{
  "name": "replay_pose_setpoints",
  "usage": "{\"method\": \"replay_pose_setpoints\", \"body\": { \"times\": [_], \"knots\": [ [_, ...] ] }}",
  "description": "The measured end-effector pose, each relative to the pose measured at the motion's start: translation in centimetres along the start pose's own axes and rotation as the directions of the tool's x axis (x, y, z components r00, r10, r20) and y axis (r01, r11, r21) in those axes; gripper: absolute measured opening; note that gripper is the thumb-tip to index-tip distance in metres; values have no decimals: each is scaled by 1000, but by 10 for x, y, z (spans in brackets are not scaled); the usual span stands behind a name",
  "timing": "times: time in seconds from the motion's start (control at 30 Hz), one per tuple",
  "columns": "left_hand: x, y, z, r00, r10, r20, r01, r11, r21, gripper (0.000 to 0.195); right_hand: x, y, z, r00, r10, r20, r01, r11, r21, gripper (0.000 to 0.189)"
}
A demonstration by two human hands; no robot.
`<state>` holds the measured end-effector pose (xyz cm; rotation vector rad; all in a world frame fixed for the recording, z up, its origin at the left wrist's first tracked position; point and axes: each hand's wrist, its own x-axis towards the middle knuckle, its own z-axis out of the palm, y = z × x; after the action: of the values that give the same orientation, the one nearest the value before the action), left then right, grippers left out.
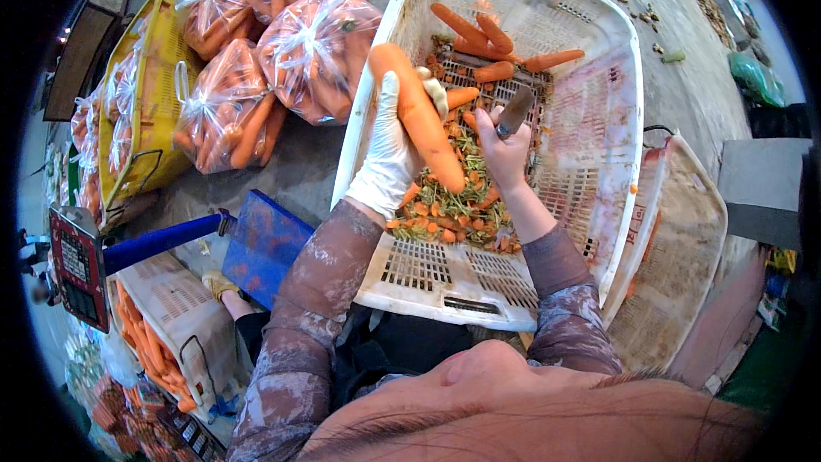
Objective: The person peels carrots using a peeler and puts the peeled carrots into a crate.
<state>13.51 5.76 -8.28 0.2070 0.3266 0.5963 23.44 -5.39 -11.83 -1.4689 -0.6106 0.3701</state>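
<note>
My left hand (391, 144), in a white glove, grips a large carrot (417, 115) that slants over the white plastic crate (442, 266). My bare right hand (507, 151) is closed around a short knife (515, 112), its broad blade pointing up and away from me; most of the handle is hidden in the fist. Beneath both hands, cut carrot tops and green stem trimmings (452, 205) cover the near part of the crate floor. Several whole carrots (474, 35) lie toward its far end. The carrot and the blade are apart.
Tied clear bags of carrots (317, 54) stand on the floor at the left, beside a yellow crate (151, 102) holding more bags. Nearer are a blue platform scale (266, 244) and a crate of carrots (173, 314). Another crate (673, 256) adjoins on the right.
</note>
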Motion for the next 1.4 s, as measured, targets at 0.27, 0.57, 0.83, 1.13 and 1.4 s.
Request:
{"method": "replay_pose_setpoints", "body": {
  "times": [0.27, 0.57, 0.83, 1.13, 1.4],
  "knots": [
    [-8, 54, -19, 930, 286, 230, -275, 958, -78, 54, -31, 4, 37, 996, 83, -34, -78, 989, 124, 28],
    [-8, 41, -14, 873, 299, 387, -313, 949, -27, 57, -28, 33, 48, 937, 313, 154, -309, 950, -55, 37],
    [-12, 39, -8, 923, 248, 295, -259, 966, -4, 54, -8, 70, 60, 936, 343, 77, -307, 904, -296, 23],
    [-38, -3, 7, 967, -13, 254, -22, 991, 132, 44, -13, 108, 32, 830, 557, 30, -558, 829, 33, 21],
    [-20, 29, -12, 992, 108, -67, -109, 994, -12, 39, 23, -13, -7, 710, -592, 381, 701, 540, -466, 33]
  ]
}}
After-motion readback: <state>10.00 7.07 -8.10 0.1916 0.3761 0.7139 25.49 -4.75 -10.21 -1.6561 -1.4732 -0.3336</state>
